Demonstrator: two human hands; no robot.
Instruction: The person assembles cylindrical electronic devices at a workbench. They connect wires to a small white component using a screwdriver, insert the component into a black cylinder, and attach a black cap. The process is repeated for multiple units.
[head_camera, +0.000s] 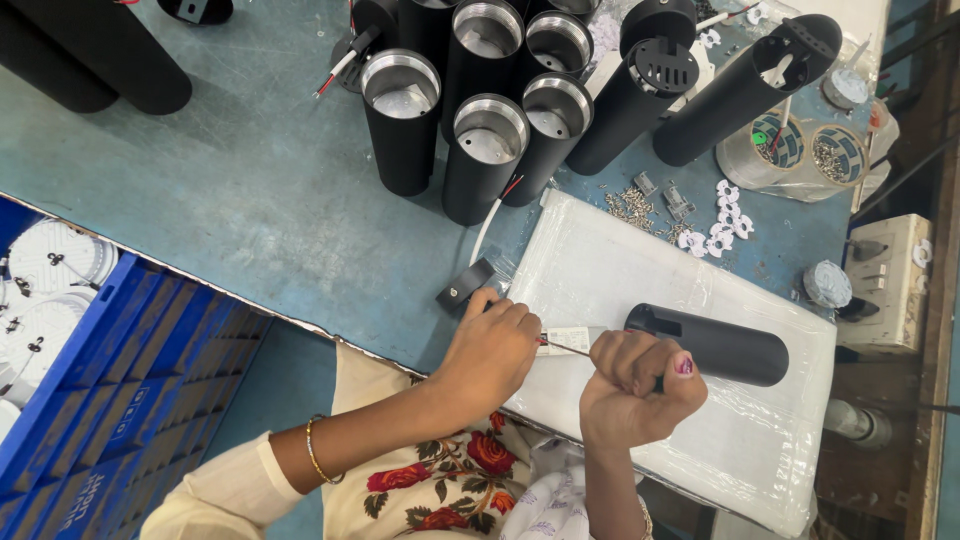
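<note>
A black tube housing (725, 345) lies on its side on a white foam pad (620, 260) wrapped in clear film. My right hand (640, 385) is a closed fist just in front of the tube's left end. It grips a thin-shafted tool (566, 347) that points left. My left hand (490, 350) is curled at the pad's left edge and pinches the tool's tip. Its fingertips rest by a small black bracket (465, 285). A small white label (570, 335) lies under the shaft. What the fist hides of the tool I cannot see.
Several upright black tube housings (485, 150) with metal liners stand at the back of the blue table (230, 190). Loose screws (630, 208), white plastic clips (722, 225) and clear tubs of parts (800, 150) lie at the right. A blue crate (130, 380) sits lower left, a switch box (890, 280) far right.
</note>
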